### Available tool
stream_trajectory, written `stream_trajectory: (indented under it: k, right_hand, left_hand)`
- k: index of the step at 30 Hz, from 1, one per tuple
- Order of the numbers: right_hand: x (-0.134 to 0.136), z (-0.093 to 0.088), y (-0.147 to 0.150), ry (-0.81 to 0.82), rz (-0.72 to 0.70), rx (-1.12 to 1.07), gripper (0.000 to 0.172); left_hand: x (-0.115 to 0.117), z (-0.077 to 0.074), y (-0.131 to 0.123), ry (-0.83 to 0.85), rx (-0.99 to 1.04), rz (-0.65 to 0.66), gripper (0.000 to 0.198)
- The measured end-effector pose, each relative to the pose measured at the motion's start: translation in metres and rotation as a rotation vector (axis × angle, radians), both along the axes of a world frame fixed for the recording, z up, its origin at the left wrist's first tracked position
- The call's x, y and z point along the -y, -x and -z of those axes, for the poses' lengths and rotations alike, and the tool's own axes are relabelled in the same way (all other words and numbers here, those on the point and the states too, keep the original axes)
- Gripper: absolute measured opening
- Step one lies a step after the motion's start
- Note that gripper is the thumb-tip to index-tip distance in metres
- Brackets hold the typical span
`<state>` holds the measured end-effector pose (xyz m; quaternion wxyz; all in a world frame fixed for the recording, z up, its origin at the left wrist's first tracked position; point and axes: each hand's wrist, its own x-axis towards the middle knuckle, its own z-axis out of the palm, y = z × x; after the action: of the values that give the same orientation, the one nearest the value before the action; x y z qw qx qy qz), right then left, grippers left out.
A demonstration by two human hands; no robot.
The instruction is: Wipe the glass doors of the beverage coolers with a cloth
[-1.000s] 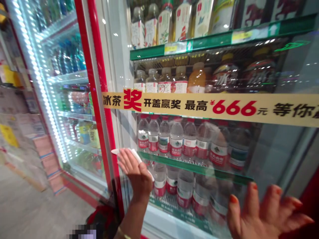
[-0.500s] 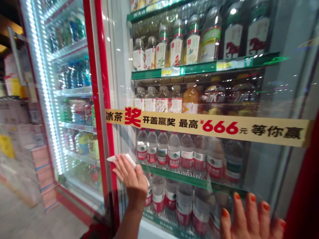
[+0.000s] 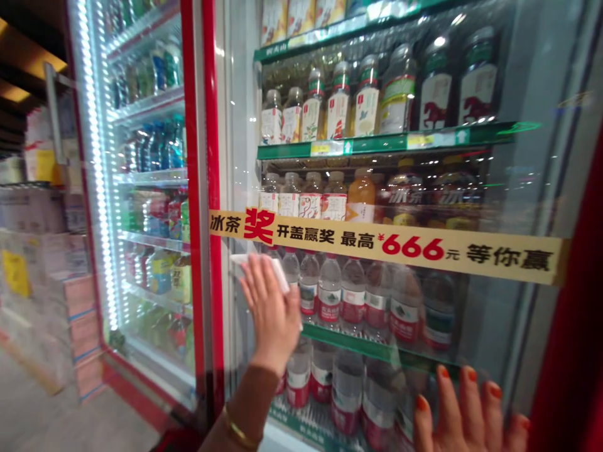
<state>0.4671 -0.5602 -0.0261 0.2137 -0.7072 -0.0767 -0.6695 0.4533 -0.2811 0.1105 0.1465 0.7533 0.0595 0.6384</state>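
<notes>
My left hand presses a folded white cloth flat against the glass door of a drinks fridge, just under a yellow promotional strip. The cloth sticks out past the fingertips and beside the thumb; the palm hides the rest of it. At the lower right, my right hand has its fingers spread against or very close to the glass and holds nothing. Behind the door stand rows of water bottles with red labels, and above them tea and juice bottles.
Red door frames separate this fridge from a lit fridge on the left, also stocked with drinks. Stacked cartons stand on the grey floor at the far left. A metal handle shows near them.
My left hand has slid the cloth up and to the right across the glass, off the red frame edge. My right hand stays in about the same place. The view has shifted slightly.
</notes>
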Motion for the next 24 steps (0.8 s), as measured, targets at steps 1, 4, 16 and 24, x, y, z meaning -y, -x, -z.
stream_trajectory:
  k: [1, 4, 16, 24]
  right_hand:
    - [0.001, 0.0, 0.0, 0.014, 0.001, -0.002, 0.063]
    - [0.005, 0.002, 0.0, 0.051, 0.0, 0.002, 0.065]
    - [0.005, 0.0, -0.002, 0.082, 0.023, 0.03, 0.066]
    - [0.016, -0.012, -0.001, 0.279, 0.104, 0.112, 0.071]
  left_hand:
    - [0.02, 0.005, 0.0, -0.133, -0.011, 0.044, 0.084]
    - [0.064, 0.036, 0.009, -0.734, 0.001, 0.176, 0.095]
    - [0.021, -0.04, -0.004, -0.278, 0.023, 0.077, 0.082]
    - [0.019, 0.111, 0.026, -0.873, 0.053, 0.081, 0.066]
